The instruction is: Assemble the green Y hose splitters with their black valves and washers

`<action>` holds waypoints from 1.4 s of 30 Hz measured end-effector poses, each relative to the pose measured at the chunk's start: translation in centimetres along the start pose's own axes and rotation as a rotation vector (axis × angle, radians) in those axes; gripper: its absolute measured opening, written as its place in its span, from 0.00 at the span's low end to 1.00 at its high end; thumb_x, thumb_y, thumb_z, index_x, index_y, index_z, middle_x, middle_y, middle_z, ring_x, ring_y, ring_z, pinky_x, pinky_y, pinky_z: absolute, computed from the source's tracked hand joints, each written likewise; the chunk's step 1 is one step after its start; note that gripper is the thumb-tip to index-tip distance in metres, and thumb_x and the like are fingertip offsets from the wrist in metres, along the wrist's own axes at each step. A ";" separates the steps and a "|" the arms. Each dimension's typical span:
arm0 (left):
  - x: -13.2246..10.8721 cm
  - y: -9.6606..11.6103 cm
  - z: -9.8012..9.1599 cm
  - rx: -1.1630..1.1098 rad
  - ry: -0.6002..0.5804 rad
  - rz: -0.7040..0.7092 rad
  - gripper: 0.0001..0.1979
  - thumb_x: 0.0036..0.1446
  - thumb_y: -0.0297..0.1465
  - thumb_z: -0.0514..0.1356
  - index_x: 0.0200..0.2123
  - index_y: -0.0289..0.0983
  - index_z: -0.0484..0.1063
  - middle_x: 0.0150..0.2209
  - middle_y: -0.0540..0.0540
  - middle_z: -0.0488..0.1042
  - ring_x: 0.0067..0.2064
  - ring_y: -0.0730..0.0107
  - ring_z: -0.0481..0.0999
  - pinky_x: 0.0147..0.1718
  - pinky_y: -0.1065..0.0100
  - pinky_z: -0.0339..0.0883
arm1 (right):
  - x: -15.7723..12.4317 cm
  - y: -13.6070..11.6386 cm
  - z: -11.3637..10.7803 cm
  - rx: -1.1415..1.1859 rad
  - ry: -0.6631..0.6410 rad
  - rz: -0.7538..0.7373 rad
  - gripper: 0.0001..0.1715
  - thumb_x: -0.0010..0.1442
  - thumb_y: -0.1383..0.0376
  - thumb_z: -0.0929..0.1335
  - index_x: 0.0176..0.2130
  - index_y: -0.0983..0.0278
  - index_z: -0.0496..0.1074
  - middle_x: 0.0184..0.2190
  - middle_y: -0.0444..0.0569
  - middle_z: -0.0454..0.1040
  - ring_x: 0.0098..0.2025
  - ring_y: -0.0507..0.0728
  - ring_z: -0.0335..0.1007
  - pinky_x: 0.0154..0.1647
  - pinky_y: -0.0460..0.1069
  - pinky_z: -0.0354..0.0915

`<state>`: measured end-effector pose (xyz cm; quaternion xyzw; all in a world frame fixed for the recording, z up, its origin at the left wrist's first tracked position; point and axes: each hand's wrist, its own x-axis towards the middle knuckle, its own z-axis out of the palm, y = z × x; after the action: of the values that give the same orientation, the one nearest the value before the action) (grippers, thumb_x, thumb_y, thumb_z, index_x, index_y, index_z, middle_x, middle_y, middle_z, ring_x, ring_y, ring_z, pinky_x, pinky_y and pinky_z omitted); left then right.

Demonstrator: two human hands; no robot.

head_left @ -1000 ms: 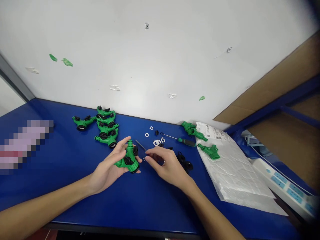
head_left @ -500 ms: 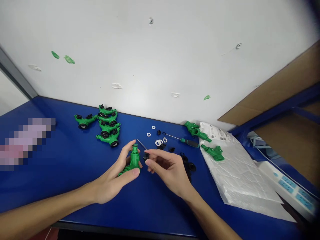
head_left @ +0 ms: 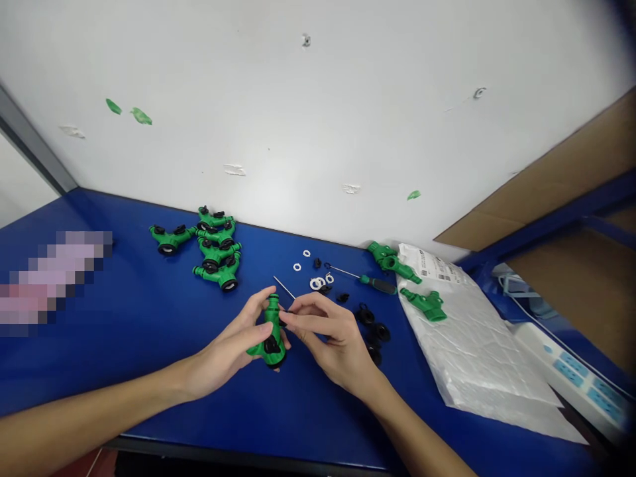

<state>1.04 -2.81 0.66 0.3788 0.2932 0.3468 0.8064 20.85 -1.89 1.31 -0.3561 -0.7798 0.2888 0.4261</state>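
Note:
A green Y-shaped fitting (head_left: 271,317) with a black knob on its lower part is gripped by my left hand (head_left: 233,348), above the blue table. Its narrow end points away from me. My right hand (head_left: 332,338) pinches a small black part (head_left: 283,318) against the fitting's right side; fingers hide most of that part. Beyond my right fingers a thin metal shaft (head_left: 284,287) sticks out, its other end hidden. White rings (head_left: 317,283) and small black parts (head_left: 342,297) lie beyond my right hand, with a green-handled screwdriver (head_left: 380,285).
Several green fittings with black knobs (head_left: 218,273) stand at the back left. Bare green fittings (head_left: 426,303) lie at the right, one on a white padded bag (head_left: 472,351). Black caps (head_left: 380,331) sit near my right wrist. A power strip (head_left: 571,371) is far right.
My left hand has turned the green fitting, so its black knob now shows. My right hand has brought the small black part from beside the fitting to its side.

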 end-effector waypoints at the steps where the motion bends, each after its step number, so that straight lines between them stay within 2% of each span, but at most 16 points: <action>1: 0.0 0.1 0.2 -0.028 0.004 0.001 0.29 0.62 0.42 0.57 0.64 0.50 0.53 0.55 0.42 0.63 0.49 0.56 0.69 0.42 0.55 0.66 | 0.0 -0.1 0.0 0.008 -0.007 -0.005 0.16 0.64 0.69 0.66 0.45 0.53 0.80 0.39 0.49 0.71 0.30 0.50 0.71 0.30 0.48 0.70; 7: 0.0 0.3 0.6 -0.103 0.048 -0.017 0.27 0.60 0.42 0.58 0.61 0.50 0.59 0.61 0.43 0.57 0.44 0.60 0.70 0.41 0.55 0.67 | -0.3 -0.2 0.3 0.038 0.009 -0.002 0.14 0.59 0.69 0.71 0.45 0.56 0.80 0.42 0.51 0.72 0.31 0.52 0.73 0.34 0.51 0.73; 12: 0.0 0.2 0.5 -0.114 0.031 -0.003 0.27 0.60 0.43 0.59 0.61 0.51 0.60 0.59 0.43 0.60 0.43 0.60 0.71 0.40 0.55 0.67 | -0.3 -0.1 0.2 0.086 0.017 0.056 0.15 0.60 0.67 0.71 0.47 0.56 0.79 0.40 0.50 0.73 0.31 0.52 0.73 0.36 0.50 0.75; 16: -0.1 0.2 0.2 -0.060 0.014 -0.011 0.29 0.60 0.44 0.58 0.64 0.53 0.57 0.65 0.44 0.56 0.50 0.55 0.70 0.45 0.53 0.66 | -0.3 -0.2 0.0 0.057 0.010 0.051 0.15 0.58 0.67 0.72 0.47 0.57 0.78 0.37 0.50 0.75 0.33 0.54 0.74 0.37 0.50 0.75; 18: -0.3 0.2 -0.1 0.022 -0.004 -0.042 0.30 0.62 0.46 0.56 0.66 0.56 0.52 0.68 0.46 0.52 0.58 0.49 0.65 0.53 0.48 0.61 | -0.4 -0.1 0.0 0.032 -0.028 0.023 0.12 0.60 0.68 0.71 0.45 0.58 0.79 0.40 0.51 0.74 0.31 0.53 0.74 0.33 0.49 0.75; 20: -0.4 0.0 -0.5 0.133 -0.017 -0.060 0.31 0.63 0.45 0.53 0.67 0.58 0.46 0.70 0.48 0.47 0.66 0.47 0.54 0.59 0.45 0.51 | -0.6 0.1 0.1 0.015 -0.046 -0.014 0.12 0.61 0.69 0.70 0.45 0.59 0.79 0.41 0.52 0.74 0.31 0.53 0.75 0.32 0.49 0.76; 22: -0.5 -0.1 -0.7 0.220 -0.017 -0.035 0.32 0.64 0.44 0.53 0.68 0.59 0.43 0.72 0.51 0.43 0.70 0.49 0.42 0.62 0.45 0.45 | -0.7 0.4 0.5 0.002 -0.035 -0.052 0.12 0.61 0.70 0.69 0.45 0.60 0.79 0.40 0.53 0.73 0.36 0.55 0.76 0.34 0.50 0.76; 24: -0.6 -0.2 -0.8 0.235 -0.016 -0.011 0.32 0.64 0.43 0.53 0.68 0.59 0.42 0.72 0.51 0.42 0.71 0.51 0.38 0.63 0.47 0.45 | -0.6 0.5 0.8 -0.003 -0.003 -0.075 0.13 0.61 0.71 0.70 0.45 0.60 0.78 0.40 0.53 0.74 0.41 0.57 0.76 0.39 0.52 0.75; 26: -0.4 -0.2 -0.6 0.168 -0.008 -0.005 0.31 0.64 0.43 0.53 0.67 0.59 0.45 0.71 0.51 0.43 0.70 0.49 0.43 0.60 0.48 0.53 | -0.4 0.4 1.0 0.013 0.017 -0.058 0.15 0.60 0.70 0.70 0.48 0.59 0.77 0.42 0.52 0.75 0.39 0.56 0.75 0.41 0.52 0.74; 30: -0.1 0.1 0.4 -0.033 0.029 0.040 0.28 0.61 0.42 0.57 0.64 0.52 0.55 0.67 0.45 0.52 0.61 0.46 0.61 0.45 0.54 0.68 | 0.1 -0.1 0.1 0.054 0.003 0.026 0.25 0.58 0.65 0.72 0.55 0.59 0.70 0.43 0.52 0.74 0.35 0.54 0.72 0.38 0.51 0.73; 32: 0.1 0.5 0.6 -0.105 0.048 0.065 0.26 0.61 0.40 0.58 0.62 0.48 0.59 0.63 0.42 0.58 0.53 0.49 0.68 0.41 0.55 0.69 | 0.3 -0.1 -0.8 -0.001 0.079 0.065 0.20 0.62 0.63 0.69 0.53 0.60 0.70 0.42 0.52 0.73 0.35 0.54 0.71 0.37 0.50 0.71; 34: 0.3 1.0 0.7 -0.157 0.078 0.102 0.25 0.61 0.38 0.58 0.61 0.45 0.61 0.58 0.41 0.62 0.47 0.52 0.71 0.38 0.55 0.69 | 0.5 0.3 -1.8 -0.134 0.134 0.096 0.10 0.65 0.64 0.66 0.46 0.62 0.72 0.38 0.51 0.73 0.34 0.54 0.71 0.36 0.50 0.69; 35: 0.3 1.3 0.7 -0.175 0.095 0.123 0.24 0.62 0.37 0.57 0.61 0.44 0.61 0.56 0.40 0.64 0.46 0.52 0.72 0.37 0.55 0.69 | 0.6 0.5 -2.1 -0.218 0.106 0.109 0.07 0.66 0.65 0.65 0.42 0.63 0.73 0.37 0.50 0.73 0.35 0.54 0.71 0.37 0.50 0.68; 37: 0.5 1.7 0.5 -0.198 0.127 0.160 0.23 0.62 0.36 0.57 0.60 0.41 0.63 0.53 0.40 0.65 0.44 0.52 0.73 0.36 0.54 0.69 | 0.6 1.1 -2.2 -0.396 -0.076 0.120 0.04 0.63 0.66 0.68 0.38 0.64 0.74 0.36 0.50 0.73 0.38 0.56 0.70 0.41 0.52 0.68; 39: 0.6 1.8 0.4 -0.209 0.145 0.178 0.22 0.61 0.35 0.58 0.58 0.40 0.64 0.52 0.39 0.66 0.44 0.51 0.73 0.36 0.54 0.69 | 0.6 1.4 -1.7 -0.554 -0.302 0.115 0.04 0.62 0.67 0.69 0.39 0.65 0.75 0.36 0.51 0.73 0.41 0.58 0.70 0.44 0.53 0.68; 42: 0.7 1.8 0.4 -0.212 0.141 0.169 0.21 0.61 0.34 0.58 0.57 0.41 0.66 0.52 0.40 0.66 0.44 0.51 0.73 0.35 0.54 0.69 | 0.6 1.5 -0.5 -0.725 -0.477 0.099 0.08 0.65 0.71 0.65 0.39 0.66 0.75 0.35 0.52 0.73 0.40 0.59 0.69 0.42 0.52 0.67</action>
<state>1.13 -1.60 2.18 0.2894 0.2778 0.4685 0.7872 21.52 -0.43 0.71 -0.4429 -0.8894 0.0906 0.0671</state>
